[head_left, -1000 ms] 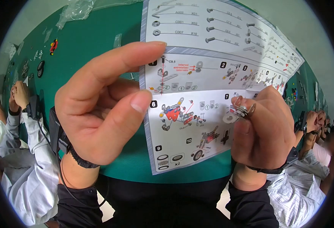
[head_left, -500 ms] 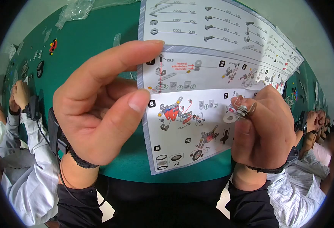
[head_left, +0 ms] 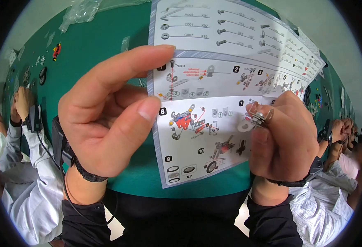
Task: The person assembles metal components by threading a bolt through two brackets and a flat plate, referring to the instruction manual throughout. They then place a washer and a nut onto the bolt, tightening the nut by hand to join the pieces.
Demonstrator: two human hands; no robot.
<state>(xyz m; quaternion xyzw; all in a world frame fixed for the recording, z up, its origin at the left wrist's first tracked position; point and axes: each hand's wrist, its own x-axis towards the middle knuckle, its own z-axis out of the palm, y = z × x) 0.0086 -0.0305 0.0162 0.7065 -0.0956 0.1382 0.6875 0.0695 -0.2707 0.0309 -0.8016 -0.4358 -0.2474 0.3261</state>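
Note:
A printed instruction sheet (head_left: pixel 189 144), with numbered assembly drawings and a parts list, is held up in front of me. My left hand (head_left: pixel 106 111) grips its left edge; the thumb and index finger lie over the front, while the other fingers are partly hidden by the paper. At the sheet's right side, my right hand (head_left: pixel 286 136) pinches a small metal bracket assembly (head_left: pixel 256 119) between thumb and fingers. It has rounded, holed tabs and what looks like stacked hardware in the middle. Whether the right hand also touches the paper cannot be seen.
The green table (head_left: pixel 102 37) carries a clear plastic bag (head_left: pixel 80 14), a small red and yellow piece (head_left: pixel 56 52) and black rings (head_left: pixel 43 75). More small parts lie at right. Other people's hands (head_left: pixel 22 103) and sleeves are on both sides.
The sheet and the metal bracket assembly have shifted slightly left with my right hand. The bracket assembly has turned a little in its fingers. My left hand has barely moved.

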